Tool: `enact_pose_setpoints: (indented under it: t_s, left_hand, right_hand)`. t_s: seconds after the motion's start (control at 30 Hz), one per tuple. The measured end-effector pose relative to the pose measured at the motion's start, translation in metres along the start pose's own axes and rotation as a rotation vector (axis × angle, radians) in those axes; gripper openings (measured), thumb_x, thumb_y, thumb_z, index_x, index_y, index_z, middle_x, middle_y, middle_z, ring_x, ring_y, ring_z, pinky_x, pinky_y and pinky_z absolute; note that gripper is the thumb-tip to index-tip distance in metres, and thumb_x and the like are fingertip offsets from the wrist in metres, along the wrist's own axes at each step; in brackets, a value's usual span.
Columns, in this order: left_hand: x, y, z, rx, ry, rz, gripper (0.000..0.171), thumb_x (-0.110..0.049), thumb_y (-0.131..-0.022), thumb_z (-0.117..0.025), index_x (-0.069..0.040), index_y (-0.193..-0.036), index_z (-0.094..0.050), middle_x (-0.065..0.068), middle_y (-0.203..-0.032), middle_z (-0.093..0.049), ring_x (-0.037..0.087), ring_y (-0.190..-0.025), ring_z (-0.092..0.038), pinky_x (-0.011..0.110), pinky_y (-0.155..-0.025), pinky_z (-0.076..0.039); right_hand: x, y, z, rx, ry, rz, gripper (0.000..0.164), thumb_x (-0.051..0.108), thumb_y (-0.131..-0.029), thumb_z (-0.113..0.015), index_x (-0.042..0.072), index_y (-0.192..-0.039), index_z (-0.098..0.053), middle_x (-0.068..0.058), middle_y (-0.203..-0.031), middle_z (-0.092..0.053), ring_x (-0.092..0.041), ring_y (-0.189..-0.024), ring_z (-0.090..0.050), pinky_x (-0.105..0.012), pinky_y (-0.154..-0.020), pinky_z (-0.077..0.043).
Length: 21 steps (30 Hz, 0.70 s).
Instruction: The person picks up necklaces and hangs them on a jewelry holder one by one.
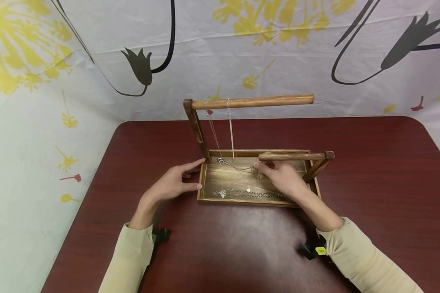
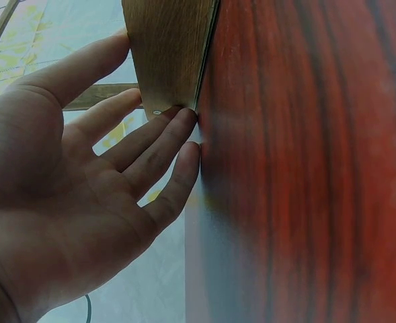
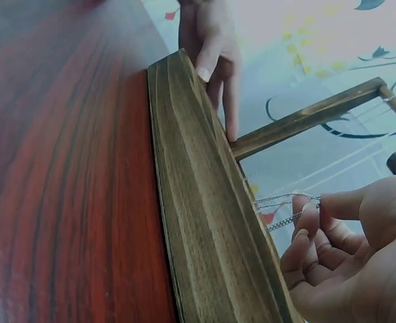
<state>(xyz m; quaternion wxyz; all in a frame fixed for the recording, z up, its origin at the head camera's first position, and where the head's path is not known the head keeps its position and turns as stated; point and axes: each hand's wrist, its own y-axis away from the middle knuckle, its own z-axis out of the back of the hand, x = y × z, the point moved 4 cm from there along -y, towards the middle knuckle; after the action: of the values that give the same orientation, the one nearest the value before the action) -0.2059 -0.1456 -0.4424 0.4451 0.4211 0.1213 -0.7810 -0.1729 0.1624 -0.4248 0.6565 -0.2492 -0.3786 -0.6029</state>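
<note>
A wooden jewelry stand with a tray base and two raised bars sits on the table. My right hand, below the shorter bar, pinches a thin silver necklace between thumb and forefinger. In the head view its chain runs left over the tray toward a small silver pendant near the left post. My left hand has its fingers extended against the tray's left end, touching the wood. Along the tray's front lies a chunkier silver chain necklace with a flower-like pendant.
Fine chains, one a pale necklace, hang from the long upper bar. The shorter bar stands at the right on its own post. A dark red table lies beneath, with a patterned cloth behind it.
</note>
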Motion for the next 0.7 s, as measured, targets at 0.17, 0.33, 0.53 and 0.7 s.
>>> enact_pose_setpoints:
  t_s: [0.17, 0.33, 0.53, 0.7]
  left_hand:
    - [-0.001, 0.0, 0.0, -0.004, -0.004, -0.006, 0.076, -0.023, -0.09, -0.077, -0.024, -0.155, -0.038, 0.008, -0.144, -0.054, 0.025, -0.131, -0.052, 0.045, -0.105, -0.044]
    - [-0.001, -0.001, 0.0, -0.005, -0.006, -0.01, 0.076, -0.023, -0.09, -0.077, -0.024, -0.155, -0.038, 0.008, -0.144, -0.054, 0.025, -0.131, -0.052, 0.045, -0.105, -0.044]
    - [0.0, 0.0, 0.0, -0.005, -0.003, -0.005, 0.076, -0.024, -0.089, -0.077, -0.026, -0.155, -0.038, 0.008, -0.144, -0.053, 0.025, -0.131, -0.052, 0.045, -0.105, -0.044]
    - [0.001, 0.0, 0.0, -0.002, -0.001, -0.01, 0.076, -0.025, -0.09, -0.077, -0.026, -0.155, -0.038, 0.008, -0.145, -0.053, 0.025, -0.131, -0.051, 0.046, -0.104, -0.045]
  right_hand:
    - [0.005, 0.005, -0.003, 0.023, -0.164, -0.014, 0.027, 0.035, -0.102, -0.057, 0.009, -0.108, -0.065, -0.01, -0.086, -0.068, -0.025, -0.081, -0.063, -0.041, -0.08, -0.049]
    - [0.007, 0.01, -0.004, 0.05, -0.38, -0.055, 0.025, 0.025, -0.102, -0.058, 0.001, -0.103, -0.066, -0.019, -0.093, -0.068, -0.019, -0.08, -0.061, -0.036, -0.079, -0.05]
    - [0.012, 0.014, -0.004, 0.086, -0.529, -0.043, 0.026, 0.021, -0.102, -0.058, -0.004, -0.11, -0.06, -0.012, -0.097, -0.069, -0.013, -0.077, -0.059, -0.031, -0.078, -0.054]
    - [0.017, 0.018, -0.004, 0.11, -0.622, -0.035, 0.031, 0.018, -0.102, -0.059, -0.01, -0.114, -0.058, -0.016, -0.099, -0.067, -0.013, -0.081, -0.063, -0.035, -0.082, -0.056]
